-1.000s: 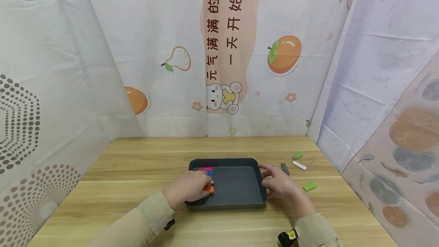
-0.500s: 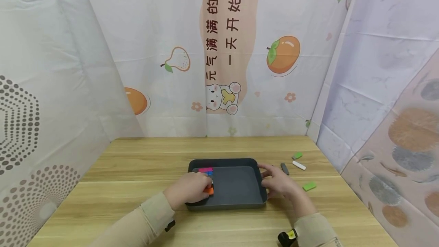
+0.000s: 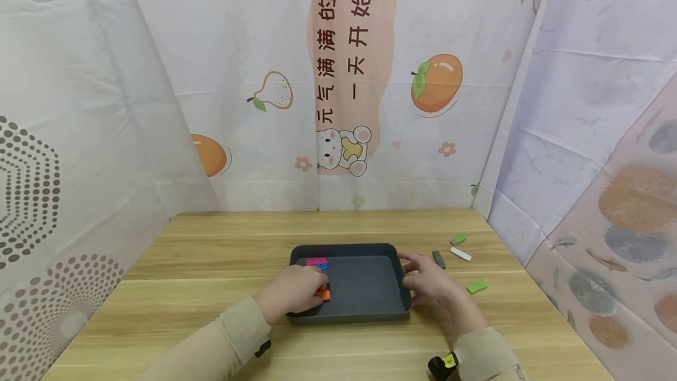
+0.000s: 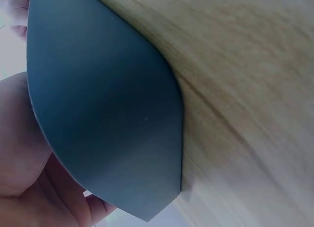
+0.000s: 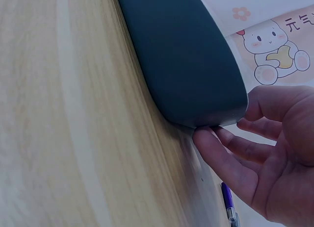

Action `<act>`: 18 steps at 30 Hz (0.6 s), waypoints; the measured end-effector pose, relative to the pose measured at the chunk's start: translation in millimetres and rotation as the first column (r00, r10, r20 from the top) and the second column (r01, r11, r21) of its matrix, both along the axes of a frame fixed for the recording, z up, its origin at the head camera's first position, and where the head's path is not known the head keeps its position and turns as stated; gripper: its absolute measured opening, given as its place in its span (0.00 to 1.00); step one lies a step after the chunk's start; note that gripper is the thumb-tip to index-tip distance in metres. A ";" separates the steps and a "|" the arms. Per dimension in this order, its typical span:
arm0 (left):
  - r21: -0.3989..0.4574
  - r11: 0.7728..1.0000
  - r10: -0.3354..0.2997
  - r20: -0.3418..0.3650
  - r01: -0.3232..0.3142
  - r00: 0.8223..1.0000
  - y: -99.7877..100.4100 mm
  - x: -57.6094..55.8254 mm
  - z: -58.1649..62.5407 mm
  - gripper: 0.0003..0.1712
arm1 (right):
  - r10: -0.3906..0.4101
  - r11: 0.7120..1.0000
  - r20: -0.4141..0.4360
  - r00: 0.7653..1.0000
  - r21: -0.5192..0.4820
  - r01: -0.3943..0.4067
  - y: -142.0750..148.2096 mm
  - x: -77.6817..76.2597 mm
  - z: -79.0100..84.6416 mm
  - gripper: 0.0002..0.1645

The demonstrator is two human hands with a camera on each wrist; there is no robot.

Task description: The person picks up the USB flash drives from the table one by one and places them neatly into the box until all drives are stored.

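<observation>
A dark grey rectangular tray [image 3: 365, 317] lies on the table. My left hand [image 3: 293, 290] reaches over its left end, fingers bent down inside. Between forefinger and thumb an orange USB stick [image 3: 324, 295] shows, and I seem to pinch it; the fingertips are hidden. Just behind those fingers lie a magenta stick [image 3: 317, 261] and a blue one [image 3: 324, 266]. In the left wrist view the tray's outer wall [image 4: 113, 99] covers most of the work. My right hand [image 3: 429, 280] touches the outside of the tray's right end with its fingertips, as the right wrist view also shows.
Right of the right hand lie loose USB sticks: dark grey [image 3: 439, 260], white [image 3: 461, 254] and two green, one farther back [image 3: 458, 239], one nearer [image 3: 476, 286]. The right wrist view catches a purple stick [image 5: 227, 200]. A printed curtain [image 3: 254, 151] stands behind the table.
Left fingers have shifted slightly over the sticks: a bit of metal seen beside the forefinger is gone from sight, and a dark piece shows there. The right hand stays put.
</observation>
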State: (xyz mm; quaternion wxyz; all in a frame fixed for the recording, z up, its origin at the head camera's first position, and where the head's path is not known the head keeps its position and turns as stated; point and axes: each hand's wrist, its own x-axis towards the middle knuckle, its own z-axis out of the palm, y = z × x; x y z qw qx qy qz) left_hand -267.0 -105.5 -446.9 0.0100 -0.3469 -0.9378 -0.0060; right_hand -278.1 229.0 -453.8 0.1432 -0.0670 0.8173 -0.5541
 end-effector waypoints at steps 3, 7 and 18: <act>-0.003 1.000 -0.001 -0.013 0.000 1.000 0.2 0.1 -0.3 0.10 | 0.000 1.000 0.000 1.000 0.001 0.000 -0.2 -0.3 0.2 0.44; -0.009 1.000 -0.006 -0.030 0.005 1.000 1.0 -0.2 -0.3 0.10 | -0.001 1.000 0.000 1.000 0.001 0.001 0.0 -0.4 0.2 0.44; -0.007 1.000 0.005 -0.028 -0.005 1.000 0.6 -2.0 0.7 0.17 | 0.013 1.000 -0.007 1.000 0.007 -0.013 0.9 -0.4 1.3 0.44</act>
